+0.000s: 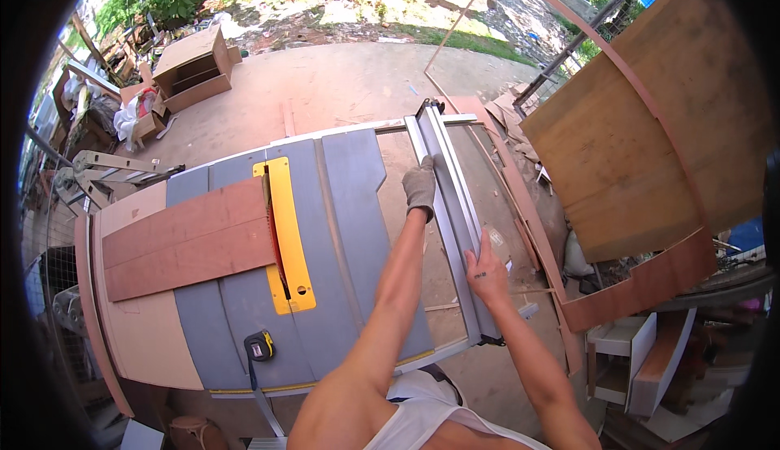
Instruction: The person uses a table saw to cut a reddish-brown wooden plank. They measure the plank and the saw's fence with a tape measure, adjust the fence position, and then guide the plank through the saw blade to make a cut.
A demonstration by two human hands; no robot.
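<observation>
My left hand [420, 183], in a grey glove, grips the long aluminium fence [454, 186] of a table saw toward its far end. My bare right hand [486, 275] holds the same fence nearer to me, fingers along its side. The saw's grey top [348, 198] has a yellow insert plate [288, 279] with the blade slot. Reddish plywood strips [187, 247] lie left of the blade, reaching up to it. A tape measure [259, 346] rests near the front edge.
A large plywood sheet [617, 166] leans at right. An open wooden box [187, 64] and clutter sit at back left, with a folded aluminium ladder [114, 170] beside the saw. Wood offcuts [513, 137] lie right of the saw; white boards [650, 369] are stacked at lower right.
</observation>
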